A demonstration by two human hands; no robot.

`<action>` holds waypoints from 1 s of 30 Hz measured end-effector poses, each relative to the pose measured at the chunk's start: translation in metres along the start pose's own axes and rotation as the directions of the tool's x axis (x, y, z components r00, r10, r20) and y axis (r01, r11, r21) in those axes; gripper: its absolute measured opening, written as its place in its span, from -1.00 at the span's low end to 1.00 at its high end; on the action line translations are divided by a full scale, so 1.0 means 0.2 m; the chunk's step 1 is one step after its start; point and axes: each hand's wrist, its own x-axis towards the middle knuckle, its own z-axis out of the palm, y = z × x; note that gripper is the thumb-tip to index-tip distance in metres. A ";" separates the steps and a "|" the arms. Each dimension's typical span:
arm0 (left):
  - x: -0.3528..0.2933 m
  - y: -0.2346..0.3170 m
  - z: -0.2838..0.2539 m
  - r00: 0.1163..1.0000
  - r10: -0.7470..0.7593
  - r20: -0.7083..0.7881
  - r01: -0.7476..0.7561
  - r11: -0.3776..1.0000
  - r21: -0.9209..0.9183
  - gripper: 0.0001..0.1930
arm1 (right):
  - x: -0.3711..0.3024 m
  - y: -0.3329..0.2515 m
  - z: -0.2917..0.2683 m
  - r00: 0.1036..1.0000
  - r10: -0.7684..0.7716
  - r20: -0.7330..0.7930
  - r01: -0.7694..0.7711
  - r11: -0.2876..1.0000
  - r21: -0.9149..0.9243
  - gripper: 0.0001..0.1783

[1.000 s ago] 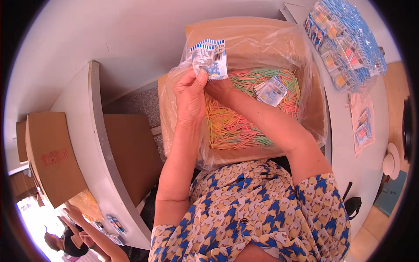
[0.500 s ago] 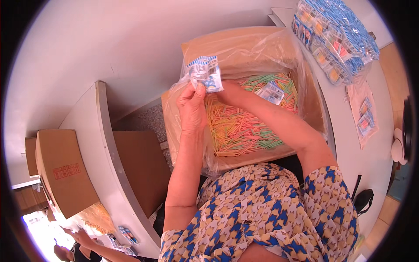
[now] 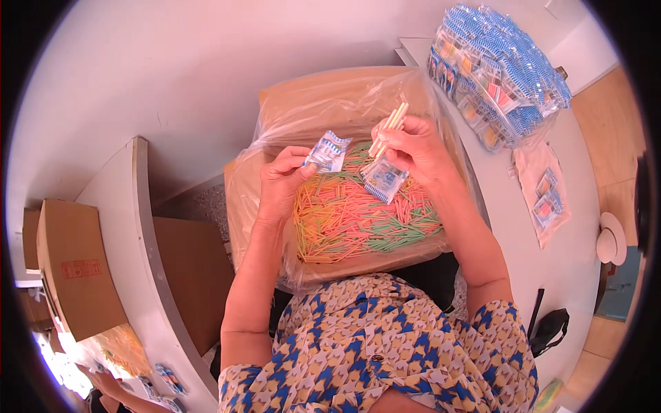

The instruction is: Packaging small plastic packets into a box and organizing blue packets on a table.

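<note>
My left hand (image 3: pixel 281 180) pinches a small blue-and-white printed plastic packet (image 3: pixel 330 152) over the left side of the open box. My right hand (image 3: pixel 418 148) is closed round a small bunch of thin pale-yellow sticks (image 3: pixel 390 129), which tilt up and to the right. Just below those fingers, a second blue-and-white packet (image 3: pixel 384 182) rests on the loose sticks. A cardboard box (image 3: pixel 330 88) with a clear plastic liner (image 3: pixel 265 148) holds the many thin pink, yellow and green sticks (image 3: pixel 344 224). Whether the left packet's mouth is open cannot be made out.
At the upper right, a large clear bag (image 3: pixel 499 76) of filled packets stands on the white table (image 3: pixel 509 206). Beside it lies a pinkish flat bag (image 3: pixel 544 186) with small packets. Brown cartons (image 3: pixel 82 275) stand left, beyond a white panel (image 3: pixel 131 206). Another person's arm (image 3: pixel 113 389) shows lower left.
My right hand has come out from behind the left packet and risen, now showing pale-yellow sticks. The left packet is lower and tilted. The whole view has shifted.
</note>
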 end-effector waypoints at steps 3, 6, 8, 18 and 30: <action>-0.01 -0.01 -0.01 0.999 -0.024 0.044 0.021 0.997 0.070 -0.86 | -0.02 -0.06 0.06 0.997 -0.013 0.075 0.016 0.999 -0.030 -0.84; -0.01 -0.01 0.02 0.994 -0.029 0.103 0.017 0.994 0.112 -0.87 | -0.02 -0.10 0.08 0.996 -0.002 0.092 0.012 0.994 -0.106 -0.85; -0.01 0.00 0.04 0.991 -0.033 0.132 0.017 0.993 0.120 -0.88 | -0.03 -0.11 0.09 0.998 -0.004 0.061 0.012 0.991 -0.135 -0.85; -0.01 -0.01 0.04 0.977 -0.043 0.207 0.018 0.992 0.123 -0.90 | -0.02 -0.14 0.15 0.993 -0.050 0.110 0.095 0.887 -0.451 -0.89; -0.03 -0.01 0.05 0.967 -0.225 0.123 0.225 0.974 0.013 -0.84 | -0.02 -0.20 0.21 0.960 -0.093 0.263 0.226 0.814 -0.535 -0.77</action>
